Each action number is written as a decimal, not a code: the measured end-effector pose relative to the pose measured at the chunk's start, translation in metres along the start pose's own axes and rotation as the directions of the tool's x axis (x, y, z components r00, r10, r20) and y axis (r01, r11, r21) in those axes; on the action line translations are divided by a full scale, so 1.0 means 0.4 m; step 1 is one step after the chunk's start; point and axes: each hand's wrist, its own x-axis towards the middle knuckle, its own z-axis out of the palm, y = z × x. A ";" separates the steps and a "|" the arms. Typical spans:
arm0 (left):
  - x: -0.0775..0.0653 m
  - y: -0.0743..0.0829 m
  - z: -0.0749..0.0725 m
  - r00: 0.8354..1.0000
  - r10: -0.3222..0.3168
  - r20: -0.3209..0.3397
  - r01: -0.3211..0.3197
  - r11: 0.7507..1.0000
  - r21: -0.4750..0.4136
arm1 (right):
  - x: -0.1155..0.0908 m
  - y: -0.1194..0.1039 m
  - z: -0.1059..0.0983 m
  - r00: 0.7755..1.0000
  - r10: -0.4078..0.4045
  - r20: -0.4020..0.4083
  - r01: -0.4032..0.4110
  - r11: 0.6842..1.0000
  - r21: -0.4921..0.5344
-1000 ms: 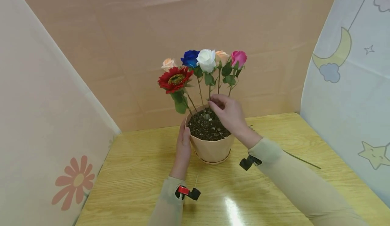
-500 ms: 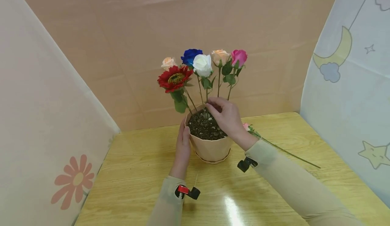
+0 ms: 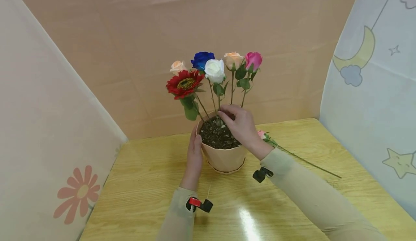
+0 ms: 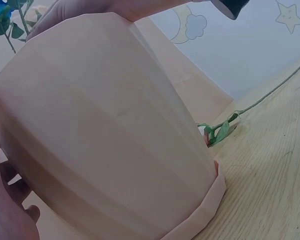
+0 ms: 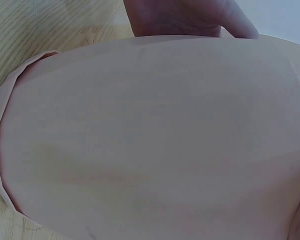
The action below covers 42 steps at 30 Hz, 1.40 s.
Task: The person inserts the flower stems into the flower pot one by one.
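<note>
In the head view a pale peach flowerpot [image 3: 224, 158] filled with dark soil [image 3: 219, 136] stands on its saucer [image 3: 227, 171]. My left hand [image 3: 194, 158] holds its left side, thumb near the rim; in the left wrist view some fingers [image 4: 20, 190] show beyond the pot wall. Above the soil my right hand [image 3: 240, 125] pinches the stem of a white rose [image 3: 214, 70]. Where that stem ends is hard to make out. Around it stand a red gerbera-like flower [image 3: 186, 84], a blue rose [image 3: 203, 60], a magenta rose [image 3: 253, 60] and two peach roses [image 3: 233, 60].
A pink rose [image 3: 261, 134] with a long green stem [image 3: 308, 161] lies on the wooden table [image 3: 146, 183], right of the pot. A plain peach cloth [image 3: 146, 53] hangs behind. Printed cloths [image 3: 367, 89] flank the table.
My right hand has moved slightly down and left, and the white rose has come lower with it. The pink rose's bloom now shows beside my right wrist. My left hand stays at the pot.
</note>
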 end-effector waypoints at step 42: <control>-0.003 0.003 0.001 1.000 0.013 -0.012 -0.012 1.000 0.011 | -0.014 -0.004 -0.003 0.998 0.061 0.028 -0.060 0.998 -0.018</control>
